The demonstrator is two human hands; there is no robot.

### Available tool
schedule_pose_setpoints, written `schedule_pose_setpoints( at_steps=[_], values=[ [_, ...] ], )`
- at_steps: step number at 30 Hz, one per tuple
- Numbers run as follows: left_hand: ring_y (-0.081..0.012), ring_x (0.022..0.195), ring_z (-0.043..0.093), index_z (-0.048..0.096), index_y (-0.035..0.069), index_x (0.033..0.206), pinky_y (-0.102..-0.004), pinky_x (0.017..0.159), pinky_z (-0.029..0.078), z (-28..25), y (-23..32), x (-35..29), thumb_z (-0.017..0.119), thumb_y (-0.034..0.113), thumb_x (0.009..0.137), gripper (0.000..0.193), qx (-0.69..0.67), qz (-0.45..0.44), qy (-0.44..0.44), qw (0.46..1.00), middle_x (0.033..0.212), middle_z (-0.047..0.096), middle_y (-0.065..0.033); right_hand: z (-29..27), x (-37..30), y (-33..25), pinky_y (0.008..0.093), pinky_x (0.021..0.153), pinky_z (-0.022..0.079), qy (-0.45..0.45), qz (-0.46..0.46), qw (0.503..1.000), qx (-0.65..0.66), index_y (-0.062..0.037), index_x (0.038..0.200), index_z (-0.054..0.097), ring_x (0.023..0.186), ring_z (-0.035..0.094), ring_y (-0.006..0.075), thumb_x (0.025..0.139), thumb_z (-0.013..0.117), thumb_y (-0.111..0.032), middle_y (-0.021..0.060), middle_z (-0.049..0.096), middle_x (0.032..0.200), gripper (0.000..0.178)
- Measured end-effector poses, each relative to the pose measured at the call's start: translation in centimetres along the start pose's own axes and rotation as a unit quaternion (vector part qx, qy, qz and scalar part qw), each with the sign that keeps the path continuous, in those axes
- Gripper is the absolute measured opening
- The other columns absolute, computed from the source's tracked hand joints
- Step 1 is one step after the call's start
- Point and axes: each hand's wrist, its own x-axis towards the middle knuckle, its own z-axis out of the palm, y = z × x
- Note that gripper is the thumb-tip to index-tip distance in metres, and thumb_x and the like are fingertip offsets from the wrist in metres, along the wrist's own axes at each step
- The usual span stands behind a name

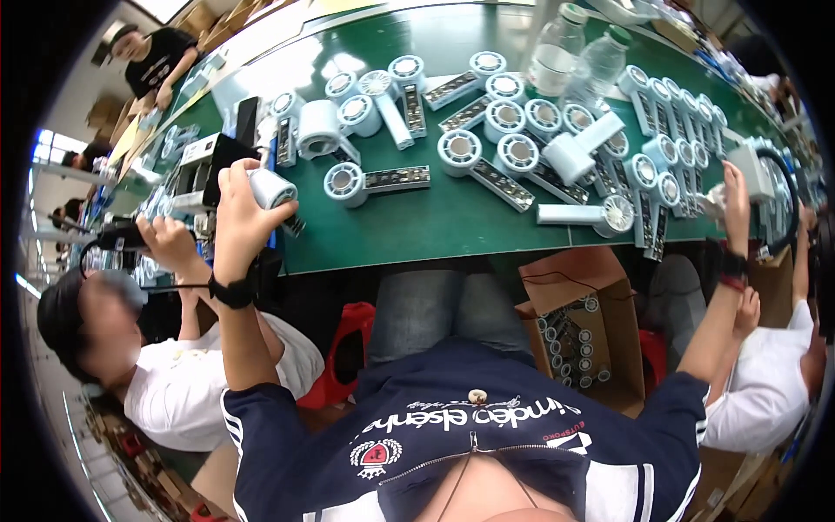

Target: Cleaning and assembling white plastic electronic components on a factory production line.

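Note:
My left hand (239,217) is raised at the left edge of the green table (435,226), closed around a white handheld fan (271,190) with its round head up. My right hand (735,196) reaches far right, its fingers at a crumpled clear wrap (715,202) beside a row of fans. Between my hands, many pale blue and white handheld fan bodies (487,161) lie on the mat, some showing open handles with circuit boards.
Two clear plastic bottles (574,52) stand at the table's far side. An open cardboard box (578,335) with small round parts sits under the table by my knees. Co-workers in white shirts sit close on my left (174,374) and right (765,374).

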Motion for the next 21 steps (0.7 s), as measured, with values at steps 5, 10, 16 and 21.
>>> schedule_pose_setpoints(
  at_steps=[5, 10, 16, 21],
  values=[
    [-0.0267, 0.104, 0.053, 0.051, 0.001, 0.118, -0.0343, 0.092, 0.044, -4.8, 4.3, -8.2, 0.083, 0.016, 0.065, 0.064, -0.162, -0.012, 0.062, 0.985, 0.114, 0.05, -0.0155, 9.2, -12.6, -17.3, 0.0278, 0.072, 0.054, -0.215, 0.2, 0.862, 0.413, -0.0061, 0.142, 0.038, 0.078, 0.064, 0.0167, 0.088, 0.055, -0.008, 0.0099, 0.066, 0.096, 0.057],
    [-0.0264, 0.114, 0.051, 0.047, 0.001, 0.121, -0.0368, 0.096, 0.044, 5.0, 5.0, -12.4, 0.084, 0.004, 0.062, 0.069, -0.408, 0.054, 0.049, 0.91, 0.12, 0.05, -0.0163, 21.8, -20.1, -21.3, 0.0277, 0.089, 0.05, -0.431, 0.388, 0.58, 0.572, 0.0002, 0.136, 0.047, 0.099, 0.065, 0.017, 0.092, 0.053, -0.001, 0.0129, 0.067, 0.106, 0.044],
    [-0.0279, 0.115, 0.05, 0.039, 0.004, 0.124, -0.0387, 0.097, 0.044, 12.8, 7.2, -15.4, 0.084, 0.001, 0.063, 0.076, -0.484, 0.013, 0.138, 0.864, 0.126, 0.043, -0.0171, 24.5, -16.3, -26.1, 0.0349, 0.097, 0.046, -0.237, 0.182, 0.751, 0.59, 0.0027, 0.133, 0.05, 0.109, 0.06, 0.0222, 0.098, 0.045, -0.013, 0.0136, 0.06, 0.122, 0.039],
    [-0.0277, 0.116, 0.049, 0.037, 0.004, 0.124, -0.0389, 0.099, 0.042, 13.9, 7.9, -16.9, 0.085, 0.002, 0.064, 0.077, -0.473, -0.005, 0.152, 0.868, 0.126, 0.04, -0.0155, 28.4, -21.9, -31.3, 0.042, 0.106, 0.037, -0.324, -0.251, 0.867, 0.283, 0.0073, 0.13, 0.052, 0.115, 0.057, 0.0356, 0.101, 0.039, -0.034, 0.0218, 0.059, 0.123, 0.052]
  ],
)
